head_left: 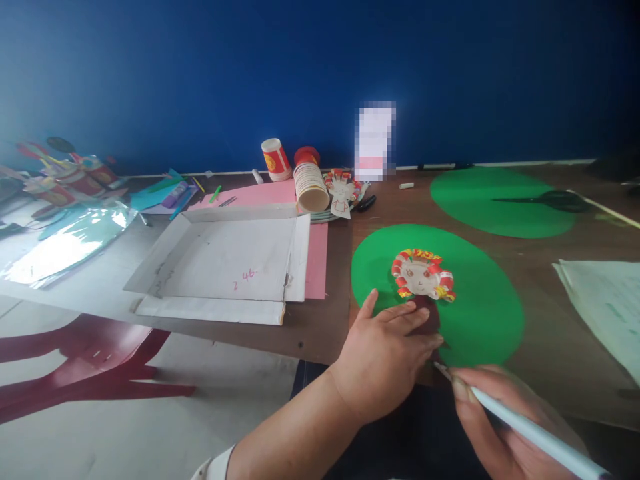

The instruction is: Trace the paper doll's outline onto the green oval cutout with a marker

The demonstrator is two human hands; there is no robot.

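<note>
My left hand [387, 350] lies with its fingers spread over a dark maroon piece [425, 321], pressing it against a green paper disc [480, 300]. Just above my fingertips sits a paper-cup face [421, 277] with a drawn face and curled red and yellow strips around it. In my right hand [505, 413], a pale blue pen [530, 427] is pinched between thumb and fingers. Its tip touches or hovers beside the lower end of the maroon piece, near the table's front edge. My left hand hides part of that piece.
A shallow white box lid [220, 257] lies left on pink paper [317, 260]. Behind are stacked paper cups [311, 187], an upturned cup [277, 160] and a paper figure [341, 193]. Scissors [555, 200] rest on another green disc [475, 220]. A red chair [95, 353] stands lower left.
</note>
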